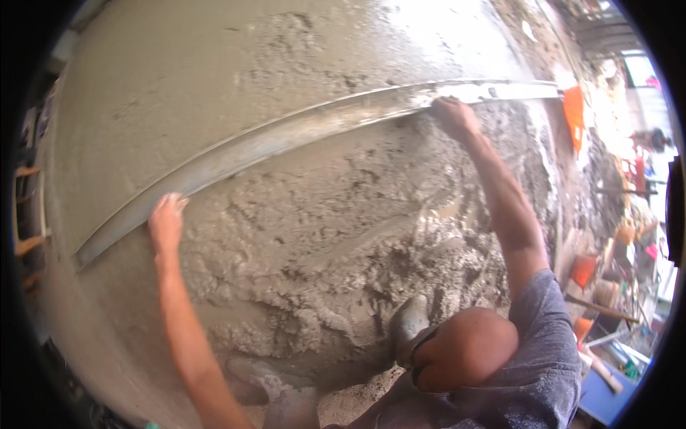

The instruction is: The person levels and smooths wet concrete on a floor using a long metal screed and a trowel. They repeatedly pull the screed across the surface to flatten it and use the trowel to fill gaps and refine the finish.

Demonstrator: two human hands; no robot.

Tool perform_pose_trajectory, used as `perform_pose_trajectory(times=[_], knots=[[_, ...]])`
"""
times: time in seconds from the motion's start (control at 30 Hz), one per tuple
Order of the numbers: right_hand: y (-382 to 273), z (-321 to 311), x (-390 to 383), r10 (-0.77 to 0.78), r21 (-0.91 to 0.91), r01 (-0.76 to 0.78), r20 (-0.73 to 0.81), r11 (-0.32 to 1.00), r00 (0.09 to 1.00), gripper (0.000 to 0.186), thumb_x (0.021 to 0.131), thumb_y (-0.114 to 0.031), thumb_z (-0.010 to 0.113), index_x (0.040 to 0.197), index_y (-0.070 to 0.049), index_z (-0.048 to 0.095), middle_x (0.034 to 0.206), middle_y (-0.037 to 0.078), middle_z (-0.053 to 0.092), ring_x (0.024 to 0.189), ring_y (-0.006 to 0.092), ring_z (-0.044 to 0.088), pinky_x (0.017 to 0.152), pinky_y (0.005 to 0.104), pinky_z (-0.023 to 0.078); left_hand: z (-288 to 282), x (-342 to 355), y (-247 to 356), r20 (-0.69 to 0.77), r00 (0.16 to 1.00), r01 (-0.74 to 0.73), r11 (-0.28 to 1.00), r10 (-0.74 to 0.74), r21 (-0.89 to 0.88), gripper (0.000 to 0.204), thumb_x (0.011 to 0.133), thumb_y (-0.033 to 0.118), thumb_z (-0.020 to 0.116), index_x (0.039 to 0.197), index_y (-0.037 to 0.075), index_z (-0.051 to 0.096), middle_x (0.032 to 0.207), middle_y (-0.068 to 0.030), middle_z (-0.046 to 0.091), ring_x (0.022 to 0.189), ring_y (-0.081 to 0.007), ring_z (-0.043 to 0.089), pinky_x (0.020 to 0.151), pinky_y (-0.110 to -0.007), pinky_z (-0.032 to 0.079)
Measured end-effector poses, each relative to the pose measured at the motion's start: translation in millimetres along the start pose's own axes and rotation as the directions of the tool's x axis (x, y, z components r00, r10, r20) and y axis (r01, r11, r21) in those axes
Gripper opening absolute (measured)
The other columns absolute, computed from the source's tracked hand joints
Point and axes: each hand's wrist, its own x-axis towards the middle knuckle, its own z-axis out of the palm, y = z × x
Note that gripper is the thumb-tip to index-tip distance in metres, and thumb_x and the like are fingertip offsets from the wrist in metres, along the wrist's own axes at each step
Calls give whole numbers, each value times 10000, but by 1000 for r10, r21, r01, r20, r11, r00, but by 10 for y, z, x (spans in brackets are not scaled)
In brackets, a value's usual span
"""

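Note:
A long metal screed straightedge [307, 129] lies across the wet grey concrete [343, 207], running from the lower left up to the far right. My left hand [167, 218] grips its near edge close to the left end, fingers curled at the rim. Farther along, my right hand [455, 119] is closed on the same edge, right of the middle. Beyond the straightedge the concrete [193, 86] looks mostly smooth, with some rough pitted patches. On my side it is lumpy and churned. The undersides of both hands' grips are hidden.
My muddy rubber boots [411, 322] stand in the rough concrete, one knee bent. An orange flap-like piece [574, 118] is at the straightedge's right end. Along the right side are an orange container [584, 270], a wooden handle [600, 307] and scattered tools. Wooden shelving [28, 207] stands at the left.

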Motion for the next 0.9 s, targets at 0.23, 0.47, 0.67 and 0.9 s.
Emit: perform_pose_trajectory(times=[0.23,0.47,0.67,0.9], knots=[[-89,186,-75,-181,-29,180,-41,983,983,173,985,-186,515,1083,-102,630,1084,92,685,1087,267,637,879,415,560,75,-524,-328,-41,995,94,995,-92,46,304,976,226,573,1141,-20,644,1102,-224,640,1039,-411,592,914,-469,461],[-362,245,-143,-210,-65,211,17,975,978,161,1028,-174,471,1000,-75,595,982,71,677,994,230,606,887,369,548,-69,-551,-636,39,993,111,993,-110,-32,264,923,148,638,1103,-45,655,1050,-233,650,984,-430,608,847,-467,493],[211,210,-291,-233,-42,232,-20,972,972,106,961,-208,554,1010,-139,617,1006,38,686,1007,274,648,756,403,583,-2,-545,-80,48,998,24,997,-28,70,243,912,152,657,1077,-26,665,991,-210,661,972,-410,608,830,-454,485],[-117,332,-373,-126,-70,133,98,989,987,162,1003,-237,546,1096,-142,639,1059,77,709,1007,245,654,832,398,569,-91,-717,-59,45,991,122,992,-124,37,222,917,134,649,1095,4,677,1024,-213,665,968,-424,615,842,-464,490]])
